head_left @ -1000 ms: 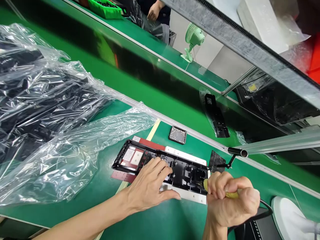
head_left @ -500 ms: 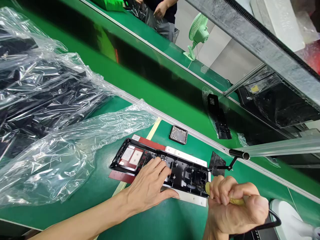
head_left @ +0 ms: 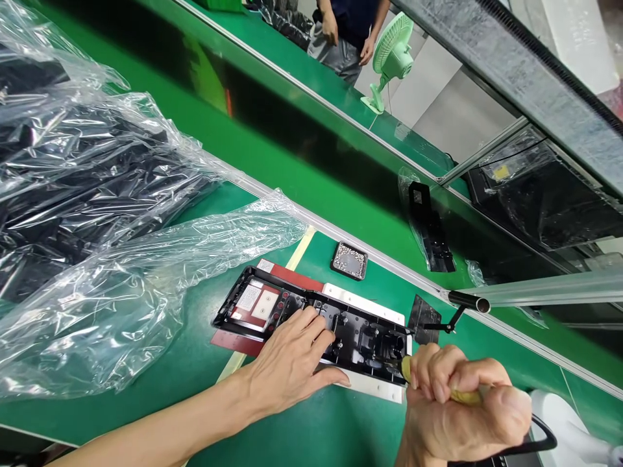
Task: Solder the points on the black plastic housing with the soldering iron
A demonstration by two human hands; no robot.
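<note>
A long black plastic housing (head_left: 350, 340) with a rectangular window at its left end lies on a white and red fixture (head_left: 379, 387). My left hand (head_left: 294, 363) rests over the middle of the housing, fingers lying on it and thumb stretched out along the near edge. At the housing's right end, my right hand (head_left: 467, 402) is closed around a yellow-handled tool (head_left: 406, 368), with its thin tip reaching into the housing. A black cord (head_left: 548, 441) curves behind that hand. Whether the tool is a screwdriver or a soldering iron, I cannot tell.
A small black tray (head_left: 349, 261) of tiny silver parts sits behind the housing. Plastic-wrapped black parts (head_left: 97, 188) fill the left. A black bracket (head_left: 457, 318) sticks out near the rail. Beyond stand a green fan (head_left: 392, 55) and another person (head_left: 343, 32).
Both hands keep nearly the same place on the housing and tool. The view has shifted slightly. Across the bench, the other person's hands have moved apart and down.
</note>
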